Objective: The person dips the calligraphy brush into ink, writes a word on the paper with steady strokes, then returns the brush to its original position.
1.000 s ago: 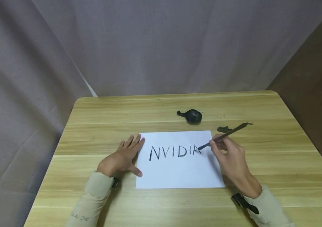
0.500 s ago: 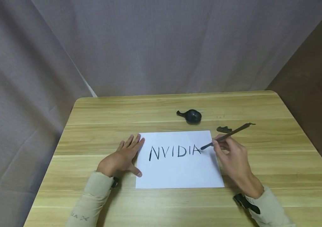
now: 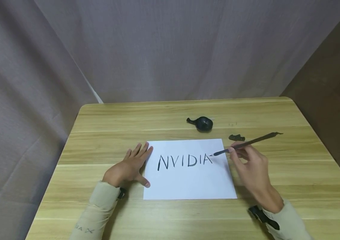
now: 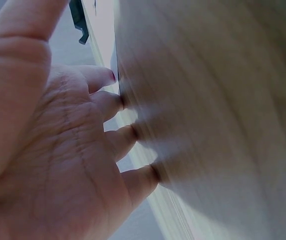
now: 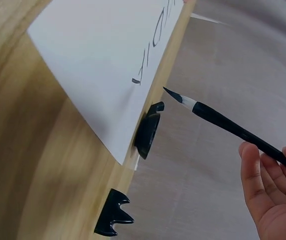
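A white sheet of paper [image 3: 188, 185] lies on the wooden table, with "NVIDIA" in dark brush strokes across its upper half. My left hand [image 3: 128, 168] spreads over the paper's left edge, thumb and fingertips touching down; in the left wrist view its fingers [image 4: 120, 142] are straight. With thumb and fingers, my right hand [image 3: 252, 170] pinches a black writing brush [image 3: 255, 140] beyond the paper's right edge. The brush's dark, pointed bristles [image 5: 173, 94] hang above the sheet in the right wrist view, apart from it, near the final A.
Behind the paper sits a black, round ink dish [image 3: 204, 124] with a short spout-like handle. A small black brush rest [image 3: 236, 137] with pointed humps stands to its right. A grey curtain [image 3: 170, 50] closes off the table's far side.
My right hand has moved right, drawing the brush off the A, and its tip has come up from the paper. My left hand has stayed in place.
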`<move>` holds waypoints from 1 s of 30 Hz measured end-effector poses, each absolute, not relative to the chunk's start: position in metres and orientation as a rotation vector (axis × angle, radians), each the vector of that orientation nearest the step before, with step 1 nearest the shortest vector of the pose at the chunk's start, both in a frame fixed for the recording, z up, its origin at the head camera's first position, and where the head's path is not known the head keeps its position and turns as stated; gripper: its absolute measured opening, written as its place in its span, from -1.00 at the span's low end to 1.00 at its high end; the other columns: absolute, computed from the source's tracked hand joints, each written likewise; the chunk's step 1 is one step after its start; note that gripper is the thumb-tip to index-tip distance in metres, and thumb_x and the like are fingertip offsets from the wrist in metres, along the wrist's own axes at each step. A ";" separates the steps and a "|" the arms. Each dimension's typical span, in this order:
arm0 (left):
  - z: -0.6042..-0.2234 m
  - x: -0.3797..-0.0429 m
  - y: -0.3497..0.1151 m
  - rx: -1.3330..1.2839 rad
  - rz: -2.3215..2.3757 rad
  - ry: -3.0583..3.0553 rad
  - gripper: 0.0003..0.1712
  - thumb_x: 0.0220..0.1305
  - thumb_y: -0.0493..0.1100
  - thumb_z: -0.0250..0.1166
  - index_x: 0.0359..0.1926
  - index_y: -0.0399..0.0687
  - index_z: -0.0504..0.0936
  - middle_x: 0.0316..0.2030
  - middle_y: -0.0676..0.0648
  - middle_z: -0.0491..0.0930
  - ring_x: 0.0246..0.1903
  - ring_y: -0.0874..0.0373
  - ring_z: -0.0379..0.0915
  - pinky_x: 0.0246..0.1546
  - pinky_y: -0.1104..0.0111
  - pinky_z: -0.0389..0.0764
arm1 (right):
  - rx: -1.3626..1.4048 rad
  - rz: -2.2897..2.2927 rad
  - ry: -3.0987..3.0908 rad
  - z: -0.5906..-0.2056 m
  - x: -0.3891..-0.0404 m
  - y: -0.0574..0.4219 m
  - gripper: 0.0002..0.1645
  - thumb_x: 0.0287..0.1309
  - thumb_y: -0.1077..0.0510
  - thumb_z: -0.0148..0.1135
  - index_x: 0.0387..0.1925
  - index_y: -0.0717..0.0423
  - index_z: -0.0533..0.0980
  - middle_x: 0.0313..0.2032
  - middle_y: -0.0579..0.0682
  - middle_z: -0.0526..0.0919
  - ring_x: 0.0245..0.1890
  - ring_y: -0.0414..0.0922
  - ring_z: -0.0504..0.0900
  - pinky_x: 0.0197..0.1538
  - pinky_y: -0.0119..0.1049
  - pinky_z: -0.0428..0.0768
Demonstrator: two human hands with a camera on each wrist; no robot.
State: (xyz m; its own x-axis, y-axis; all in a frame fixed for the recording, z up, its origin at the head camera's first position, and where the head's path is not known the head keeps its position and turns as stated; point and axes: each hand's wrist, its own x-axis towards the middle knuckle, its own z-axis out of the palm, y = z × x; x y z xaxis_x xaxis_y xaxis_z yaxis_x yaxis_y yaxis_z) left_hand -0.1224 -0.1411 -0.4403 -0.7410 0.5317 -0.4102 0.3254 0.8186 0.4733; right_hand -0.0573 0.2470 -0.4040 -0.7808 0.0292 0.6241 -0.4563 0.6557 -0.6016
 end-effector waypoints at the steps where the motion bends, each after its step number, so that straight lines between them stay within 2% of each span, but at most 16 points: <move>1: -0.441 -0.122 -0.141 0.630 0.508 2.459 0.64 -0.17 0.13 0.74 0.72 -0.05 -0.19 0.70 -0.12 -0.41 0.66 -0.18 -0.60 0.61 -0.18 -0.40 | 0.324 1.038 -2.265 -0.403 -0.057 0.247 -0.76 0.14 0.57 0.39 -0.13 0.45 0.63 -0.25 0.24 0.78 -0.15 -0.71 0.56 -0.04 -0.72 0.59; 19: -0.440 -0.121 -0.142 0.637 0.522 2.457 0.64 -0.17 0.13 0.73 0.72 -0.06 -0.19 0.70 -0.13 -0.41 0.66 -0.18 -0.61 0.61 -0.19 -0.41 | 0.299 0.913 -2.309 -0.389 -0.050 0.252 -0.78 0.19 0.51 0.40 -0.11 0.39 0.65 -0.21 0.21 0.80 -0.06 -0.77 0.47 0.04 -0.77 0.51; 22: -0.441 -0.122 -0.142 0.640 0.521 2.459 0.64 -0.17 0.14 0.73 0.72 -0.05 -0.19 0.70 -0.13 -0.41 0.66 -0.18 -0.61 0.61 -0.19 -0.41 | 0.321 0.888 -2.296 -0.389 -0.048 0.252 -0.72 0.15 0.53 0.42 -0.08 0.38 0.66 -0.19 0.21 0.80 -0.05 -0.73 0.49 0.06 -0.77 0.50; 24: -0.441 -0.122 -0.142 0.640 0.520 2.460 0.64 -0.18 0.14 0.73 0.72 -0.06 -0.19 0.70 -0.13 -0.41 0.66 -0.18 -0.60 0.61 -0.19 -0.41 | 0.340 0.870 -2.271 -0.390 -0.047 0.254 -0.76 0.22 0.46 0.41 -0.06 0.36 0.68 -0.15 0.21 0.80 -0.07 -0.61 0.59 0.06 -0.76 0.50; 26: -0.441 -0.122 -0.142 0.638 0.521 2.461 0.65 -0.18 0.14 0.73 0.72 -0.05 -0.19 0.70 -0.12 -0.40 0.66 -0.18 -0.60 0.61 -0.19 -0.40 | 0.387 0.865 -2.229 -0.392 -0.048 0.256 -0.79 0.39 0.28 0.35 -0.05 0.37 0.69 -0.13 0.24 0.79 -0.05 -0.56 0.62 0.06 -0.75 0.51; 29: -0.441 -0.122 -0.141 0.635 0.521 2.462 0.64 -0.18 0.14 0.74 0.72 -0.05 -0.19 0.70 -0.13 -0.40 0.66 -0.18 -0.60 0.61 -0.19 -0.40 | 0.478 0.803 -2.170 -0.393 -0.049 0.259 -0.54 0.56 0.02 0.19 -0.05 0.42 0.68 -0.14 0.28 0.78 -0.12 -0.33 0.71 0.07 -0.75 0.51; 30: -0.441 -0.122 -0.141 0.634 0.520 2.462 0.65 -0.18 0.14 0.74 0.72 -0.06 -0.19 0.70 -0.13 -0.40 0.66 -0.18 -0.60 0.61 -0.19 -0.40 | 0.517 0.780 -2.142 -0.393 -0.050 0.259 -0.48 0.58 -0.01 0.14 -0.06 0.45 0.67 -0.16 0.31 0.77 -0.13 -0.27 0.73 0.09 -0.73 0.52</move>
